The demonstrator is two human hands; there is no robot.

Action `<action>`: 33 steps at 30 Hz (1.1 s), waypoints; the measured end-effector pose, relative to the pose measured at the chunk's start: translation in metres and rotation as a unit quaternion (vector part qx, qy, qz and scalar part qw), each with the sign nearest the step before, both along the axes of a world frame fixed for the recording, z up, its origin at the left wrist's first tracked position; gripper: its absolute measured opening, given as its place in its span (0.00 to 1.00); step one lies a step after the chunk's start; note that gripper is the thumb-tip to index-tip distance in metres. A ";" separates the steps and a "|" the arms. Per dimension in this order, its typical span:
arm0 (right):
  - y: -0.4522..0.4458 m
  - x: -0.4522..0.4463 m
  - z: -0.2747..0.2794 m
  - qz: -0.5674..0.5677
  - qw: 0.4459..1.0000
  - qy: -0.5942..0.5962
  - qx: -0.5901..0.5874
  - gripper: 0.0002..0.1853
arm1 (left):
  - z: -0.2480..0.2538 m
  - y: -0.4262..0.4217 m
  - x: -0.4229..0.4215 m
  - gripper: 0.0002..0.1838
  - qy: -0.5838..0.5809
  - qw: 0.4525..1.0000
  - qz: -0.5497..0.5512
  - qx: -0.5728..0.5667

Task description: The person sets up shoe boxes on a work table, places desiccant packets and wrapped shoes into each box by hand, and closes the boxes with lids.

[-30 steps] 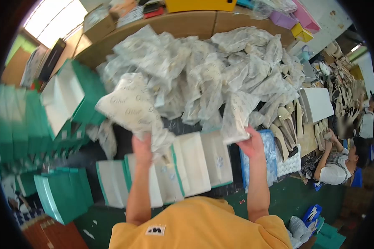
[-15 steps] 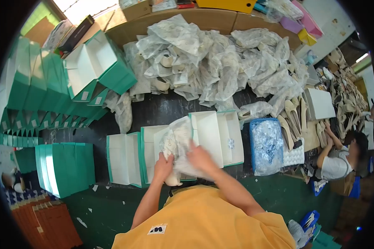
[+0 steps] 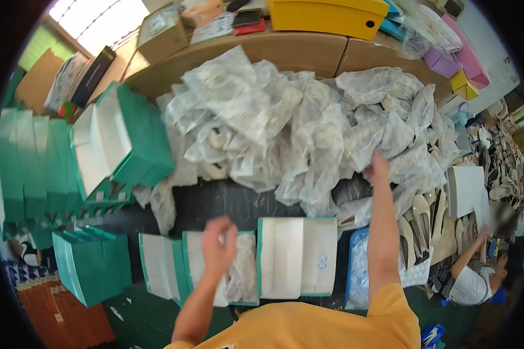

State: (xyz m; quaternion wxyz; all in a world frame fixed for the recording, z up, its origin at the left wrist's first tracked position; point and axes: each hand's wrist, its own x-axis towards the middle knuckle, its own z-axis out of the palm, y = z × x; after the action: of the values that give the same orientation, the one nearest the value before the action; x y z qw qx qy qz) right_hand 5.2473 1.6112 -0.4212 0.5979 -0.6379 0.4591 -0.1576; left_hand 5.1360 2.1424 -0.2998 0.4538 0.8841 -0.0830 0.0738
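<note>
My left hand (image 3: 218, 250), slightly blurred, hovers over the middle green-and-white shoebox (image 3: 194, 244). Its fingers are loosely bent and apart, with nothing between them. A tissue-wrapped bundle (image 3: 241, 273) lies in that box, just right of the hand. My right hand (image 3: 378, 168) reaches out to the pile of tissue-wrapped shoes (image 3: 326, 128) and touches the wrapping at its front right. Its fingertips are partly hidden, so their grip does not show. Another open shoebox (image 3: 280, 259) sits right of the bundle, and one more open box (image 3: 157, 262) is at the left.
Stacked green shoeboxes (image 3: 46, 163) fill the left side; more green boxes (image 3: 93, 264) stand in front. At right are a blue tray (image 3: 357, 273) of clear packets and bare beige shoes (image 3: 422, 218). A co-worker (image 3: 477, 279) is at far right. Cardboard (image 3: 297, 52) borders the back.
The wrapped bundle, held by both hands before, now lies in the middle box. My right hand has moved forward and right to the pile; my left has let go. The view has tilted up.
</note>
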 end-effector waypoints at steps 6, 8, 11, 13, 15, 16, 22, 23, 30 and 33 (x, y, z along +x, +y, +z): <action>0.009 0.004 -0.039 -0.190 0.978 0.081 -0.020 0.57 | 0.049 -0.102 0.313 0.39 0.103 0.980 0.112 -0.127; 0.013 -0.014 -0.022 -0.181 0.974 0.119 -0.062 0.54 | 0.060 -0.117 0.328 0.40 0.195 0.963 0.117 -0.145; 0.026 -0.033 -0.026 -0.158 0.969 0.156 -0.106 0.47 | 0.084 -0.103 0.299 0.38 0.226 0.915 0.173 -0.287; 0.064 -0.067 0.000 -0.149 0.978 -0.037 -0.140 0.37 | 0.077 -0.069 0.264 0.33 0.148 0.891 0.121 -0.413; 0.098 -0.109 -0.004 -0.134 0.981 -0.118 -0.069 0.34 | 0.098 -0.046 0.204 0.32 0.114 0.889 0.110 -0.429; 0.111 -0.135 -0.006 -0.122 0.975 -0.188 0.001 0.32 | 0.103 -0.040 0.168 0.31 0.089 0.886 0.100 -0.443; 0.174 -0.300 0.103 0.145 0.916 -0.207 0.311 0.30 | 0.040 -0.038 -0.055 0.32 0.359 0.740 0.024 -0.568; 0.176 -0.310 0.098 0.144 0.917 -0.205 0.310 0.30 | 0.036 -0.043 -0.086 0.31 0.406 0.735 0.045 -0.541; 0.175 -0.351 0.055 0.061 0.870 -0.165 0.461 0.37 | -0.060 -0.096 -0.152 0.36 0.458 0.845 -0.185 -0.204; 0.236 -0.331 0.093 0.366 0.820 0.338 -0.282 0.39 | -0.058 -0.143 -0.153 0.41 0.365 0.911 -0.191 0.030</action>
State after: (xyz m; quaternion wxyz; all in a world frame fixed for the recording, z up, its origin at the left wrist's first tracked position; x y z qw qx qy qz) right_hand 4.9162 1.8474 -0.3281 0.2123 -0.9130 0.3009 0.1756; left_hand 4.9828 1.9995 -0.3575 0.4310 0.8298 -0.0809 -0.3451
